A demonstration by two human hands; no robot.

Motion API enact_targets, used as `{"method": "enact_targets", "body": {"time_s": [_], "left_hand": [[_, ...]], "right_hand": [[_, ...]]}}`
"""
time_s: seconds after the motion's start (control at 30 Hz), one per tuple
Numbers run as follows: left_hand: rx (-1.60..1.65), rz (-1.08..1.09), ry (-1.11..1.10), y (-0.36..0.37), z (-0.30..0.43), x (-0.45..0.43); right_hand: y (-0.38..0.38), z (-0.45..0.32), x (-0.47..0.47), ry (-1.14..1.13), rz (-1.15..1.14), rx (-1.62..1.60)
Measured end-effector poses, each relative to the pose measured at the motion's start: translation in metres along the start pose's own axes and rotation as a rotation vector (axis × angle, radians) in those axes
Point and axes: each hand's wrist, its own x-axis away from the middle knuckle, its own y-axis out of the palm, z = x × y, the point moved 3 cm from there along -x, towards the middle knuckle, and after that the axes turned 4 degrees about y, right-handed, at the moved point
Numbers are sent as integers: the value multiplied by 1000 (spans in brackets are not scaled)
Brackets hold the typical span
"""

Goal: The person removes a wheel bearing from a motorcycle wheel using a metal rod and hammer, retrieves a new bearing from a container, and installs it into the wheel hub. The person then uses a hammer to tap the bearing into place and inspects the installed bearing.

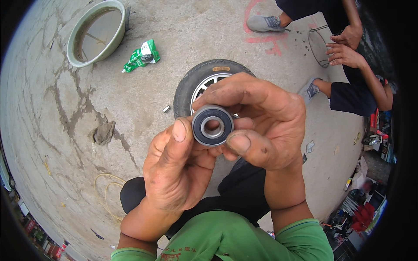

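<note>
A sealed ball bearing (199, 130), with a steel outer ring, a dark seal and an open bore, is held up close to the camera. My left hand (178, 169) grips its left side, the thumb pressed along the rim. On the other side my right hand (271, 120) has its thumb at the lower right edge and its fingers curled over the top. Beyond my hands a small wheel with a black tyre (184, 88) and a spoked silver rim lies flat on the ground, partly hidden by my right hand.
Cracked concrete (140, 94) spreads around me. A basin (72, 49) of murky water stands at the upper left, near a green spouted pouch (137, 60). A small metal cylinder (166, 109), a crumpled rag (104, 133) and a yellow hose (106, 182) lie about. A seated person's hand (346, 55) is at right.
</note>
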Motion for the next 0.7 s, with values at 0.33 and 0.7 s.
{"method": "enact_targets", "body": {"time_s": [0.33, 0.7], "left_hand": [[45, -37, 5, -5, -4, -2], [-50, -126, -3, -11, -10, -7]], "right_hand": [[-1, 0, 1, -28, 34, 48], [-6, -9, 3, 126, 106, 143]]}}
